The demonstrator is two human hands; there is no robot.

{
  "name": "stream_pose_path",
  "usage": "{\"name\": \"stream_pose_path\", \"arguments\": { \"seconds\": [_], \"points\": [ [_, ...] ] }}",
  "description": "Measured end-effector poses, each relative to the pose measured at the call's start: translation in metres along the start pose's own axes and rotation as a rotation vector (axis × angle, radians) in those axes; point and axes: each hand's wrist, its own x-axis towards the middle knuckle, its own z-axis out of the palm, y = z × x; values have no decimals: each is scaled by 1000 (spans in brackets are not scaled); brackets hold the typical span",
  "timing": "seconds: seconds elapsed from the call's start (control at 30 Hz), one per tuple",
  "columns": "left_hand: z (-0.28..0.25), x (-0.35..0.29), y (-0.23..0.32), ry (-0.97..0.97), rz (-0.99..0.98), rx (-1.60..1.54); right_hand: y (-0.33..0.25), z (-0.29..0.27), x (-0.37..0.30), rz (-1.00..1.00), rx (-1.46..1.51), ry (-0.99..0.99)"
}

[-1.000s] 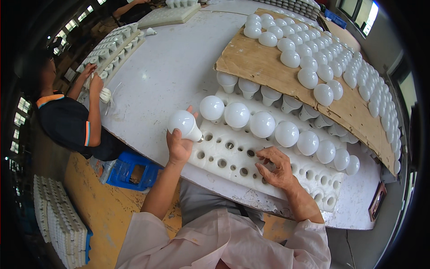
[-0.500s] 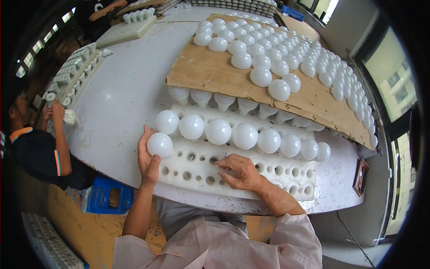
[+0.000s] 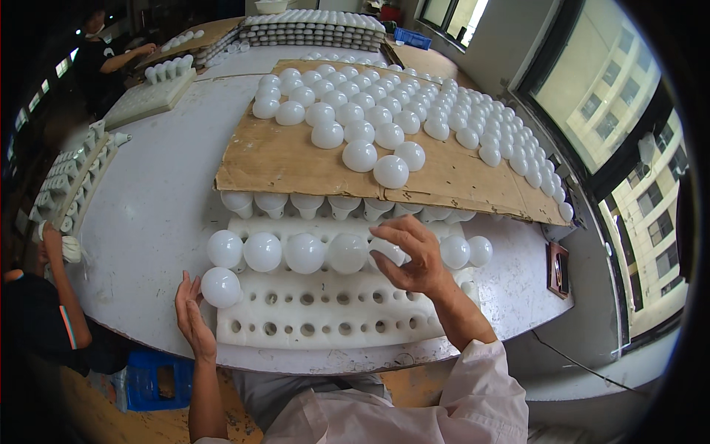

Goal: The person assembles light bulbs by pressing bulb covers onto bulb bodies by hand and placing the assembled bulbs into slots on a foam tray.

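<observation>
Since the earlier frame, the right hand (image 3: 416, 255) is no longer above the holes of the foam tray (image 3: 288, 314); it is now farther back, at the row of bulbs (image 3: 305, 253). The left hand (image 3: 195, 318) is now more loosened beside the lone bulb (image 3: 220, 287), and the whole view is also turned.

This lone bulb is at the left edge of the foam tray, in front of the row of bulbs. The left fingers are spread and relaxed, grasping nothing; their tips are just beside the globe, and I cannot tell if they touch it. The right thumb and fingers are curved around the fifth bulb (image 3: 387, 251), counted from the left end, but the hand covers part of it, so I cannot say if they really grasp it.

From here, I think, a neighbour could be knocked, because the globes stand very close together. The lone bulb could lean over the tray's left edge if the left hand brushes it. Behind, the front edge of the cardboard sheet (image 3: 251, 166) is near the right fingers; a bump from them could make the white domes (image 3: 360, 155) roll down to the surface (image 3: 170, 185).
</observation>
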Motion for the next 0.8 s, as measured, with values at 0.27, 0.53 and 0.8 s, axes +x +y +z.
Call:
{"name": "stream_pose_path", "arguments": {
  "seconds": [0.27, 0.53, 0.8],
  "points": [
    [-2, -23, -22, 53, -170, -82, 163, -80, 30, 429, -484, 171],
    [-5, -54, -68, 201, -326, -331, 257, -160, 34, 916, -709, 113],
    [-6, -59, -69, 186, -291, -242, 303, -150, 70, 1071, -680, 5]
  ]
}}
